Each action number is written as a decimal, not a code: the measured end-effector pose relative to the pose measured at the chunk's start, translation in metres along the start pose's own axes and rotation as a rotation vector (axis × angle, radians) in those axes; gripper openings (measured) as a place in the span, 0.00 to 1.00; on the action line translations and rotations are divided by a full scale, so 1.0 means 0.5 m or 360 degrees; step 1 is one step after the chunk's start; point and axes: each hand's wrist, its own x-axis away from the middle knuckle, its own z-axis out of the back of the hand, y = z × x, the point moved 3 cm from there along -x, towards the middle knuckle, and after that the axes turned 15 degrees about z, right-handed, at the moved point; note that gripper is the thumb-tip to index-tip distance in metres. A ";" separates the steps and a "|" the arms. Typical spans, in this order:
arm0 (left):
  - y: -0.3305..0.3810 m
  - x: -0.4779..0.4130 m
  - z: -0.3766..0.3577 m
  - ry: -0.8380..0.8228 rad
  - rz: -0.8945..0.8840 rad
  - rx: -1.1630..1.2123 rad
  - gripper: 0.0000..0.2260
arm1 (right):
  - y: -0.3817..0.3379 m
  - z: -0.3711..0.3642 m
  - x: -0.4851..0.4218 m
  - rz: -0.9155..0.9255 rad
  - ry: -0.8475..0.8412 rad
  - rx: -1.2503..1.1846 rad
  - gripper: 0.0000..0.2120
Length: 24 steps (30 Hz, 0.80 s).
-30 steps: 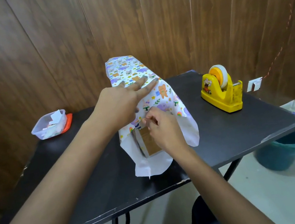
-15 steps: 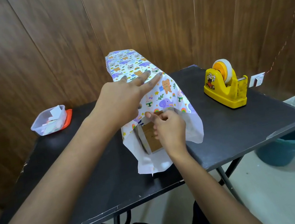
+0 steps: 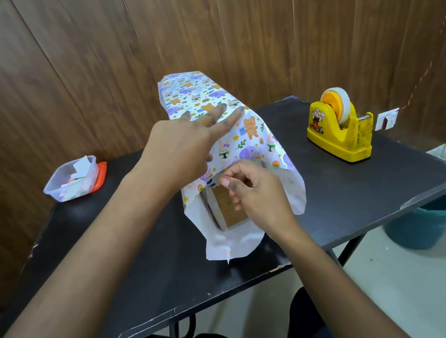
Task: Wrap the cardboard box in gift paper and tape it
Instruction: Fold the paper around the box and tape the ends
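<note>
**Box half covered, near end open**

The cardboard box [image 3: 227, 209] lies at the middle of the black surface [image 3: 352, 184], its long side running away from the person. The gift paper [image 3: 251, 134] is draped over it. The paper is printed with bears, rabbits, elephants and rainbows, and its white underside flares out at the near end. There a brown box face shows through the opening.

The left hand [image 3: 179, 149] lies on top of the paper. Its grip is fully open, with straight fingers [image 3: 225, 122] pressing the sheet onto the box.

The right hand [image 3: 255, 192] is in front of the open end, its fingers curled with thumb and forefinger close together. Whether that grip has hold of the paper's edge cannot be told.

A yellow tape dispenser [image 3: 340, 133] stands well to the right. It carries a cartoon sticker, and any lettering on it is too small to read. A clear plastic tub [image 3: 72, 180] of paper scraps sits on an orange lid [image 3: 101, 172] at the far left. A teal bucket [image 3: 430, 221] stands on the floor under the right corner.
</note>
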 end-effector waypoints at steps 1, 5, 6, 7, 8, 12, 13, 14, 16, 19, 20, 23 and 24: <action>0.000 0.000 0.000 -0.0001 0.0002 -0.0010 0.37 | 0.003 -0.001 -0.003 0.0031 0.0008 0.0009 0.08; 0.000 -0.001 0.000 0.0006 -0.0003 -0.0033 0.37 | 0.022 -0.010 -0.017 0.0135 0.0076 0.0126 0.06; -0.001 -0.001 -0.001 0.0010 -0.0008 -0.0032 0.37 | 0.024 -0.013 -0.018 0.0155 0.0090 0.0143 0.06; -0.001 -0.001 -0.002 0.0009 -0.0009 -0.0033 0.37 | 0.027 -0.016 -0.019 0.0170 0.0105 0.0150 0.06; -0.001 -0.001 -0.002 0.0006 -0.0009 -0.0033 0.37 | 0.029 -0.018 -0.019 0.0181 0.0126 0.0153 0.07; -0.002 0.000 -0.003 0.0011 -0.0011 -0.0030 0.37 | 0.040 -0.028 -0.022 0.0223 0.0258 0.0235 0.07; -0.002 0.000 -0.003 0.0013 -0.0013 -0.0028 0.37 | 0.041 -0.030 -0.024 0.0217 0.0287 0.0262 0.07; -0.001 0.000 -0.004 0.0012 -0.0015 -0.0029 0.37 | 0.039 -0.031 -0.024 0.0198 0.0314 0.0284 0.08; -0.001 0.000 -0.004 0.0010 -0.0015 -0.0027 0.37 | 0.036 -0.029 -0.026 0.0131 0.0374 0.0318 0.11; -0.003 -0.001 -0.004 0.0027 -0.0022 -0.0042 0.37 | 0.044 -0.022 -0.022 -0.0026 0.0465 0.0265 0.15; -0.003 0.000 -0.003 0.0030 -0.0026 -0.0048 0.37 | 0.049 -0.020 -0.018 -0.0085 0.0467 0.0245 0.15; -0.002 0.000 -0.005 0.0030 -0.0029 -0.0059 0.37 | 0.060 -0.014 -0.011 -0.0171 0.0415 0.0215 0.17; -0.002 -0.001 -0.005 0.0034 -0.0028 -0.0060 0.37 | 0.061 -0.011 -0.009 -0.0174 0.0399 0.0220 0.17</action>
